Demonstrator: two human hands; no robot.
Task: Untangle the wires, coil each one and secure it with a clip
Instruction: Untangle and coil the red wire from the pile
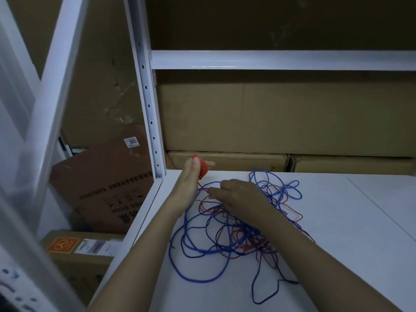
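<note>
At the far left a white shelving upright point(56, 86) leaned across the view, and behind it a reddish-brown carton point(105, 188) with a white "3055" label point(132, 141) stood tilted on the floor, above a flatter box point(78, 251) bearing an orange sticker. A second perforated white post point(148, 104) rose at the near-left corner of the white worktop point(349, 221).

Just right of that post the left hand point(191, 176) was raised at the worktop's back-left corner, fingers up, with a small coil of red wire point(203, 168) wound around them; a single red strand dropped from the coil toward the pile. Beside it, the right hand point(238, 194) hovered low over the tangle, thumb and fingertips closed in a pinch on a strand at their tips; the strand looked red, though blue loops crossed the same spot.

Under and around the right forearm lay the tangle of blue wire point(198, 279) and thinner red wire point(295, 216), spread loose over the worktop's left half, with loops reaching toward the back edge and a long dark-blue loop trailing to the front.

Behind the worktop, plain cardboard boxes point(270, 122) were stacked under a white crossbeam point(270, 60), filling the background to the right.
</note>
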